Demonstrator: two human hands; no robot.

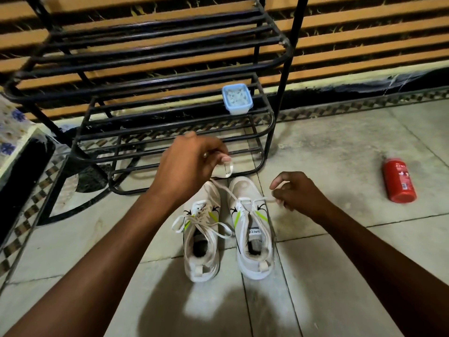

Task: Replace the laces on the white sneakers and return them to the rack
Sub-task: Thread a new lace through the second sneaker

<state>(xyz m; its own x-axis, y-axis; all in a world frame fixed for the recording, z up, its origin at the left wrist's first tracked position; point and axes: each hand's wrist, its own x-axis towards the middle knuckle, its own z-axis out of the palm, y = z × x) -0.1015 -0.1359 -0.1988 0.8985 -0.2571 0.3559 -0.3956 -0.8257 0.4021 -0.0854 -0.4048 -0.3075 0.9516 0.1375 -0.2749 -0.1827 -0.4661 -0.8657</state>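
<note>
Pinching one end of a white lace (pixel 227 189) between thumb and curled fingers (pixel 224 158), the left hand (pixel 192 159) is raised over the toes of the two white sneakers. The right hand (pixel 300 193) grips the lace's other end, its fingers closed round it just beside the right-hand sneaker (pixel 254 242). The lace crosses only that shoe's lowest eyelets and runs out taut to both hands. The left-hand sneaker (pixel 201 254) is laced, its loose ends spilling over both sides. Both shoes stand side by side on the tiled floor (pixel 340 251), toes pointing at the black metal shoe rack (pixel 145 122), close to its lowest bars. A small blue plastic container (pixel 237 100) sits on a low rack shelf. A red bottle (pixel 398 182) lies on the floor, well apart to the right.
</note>
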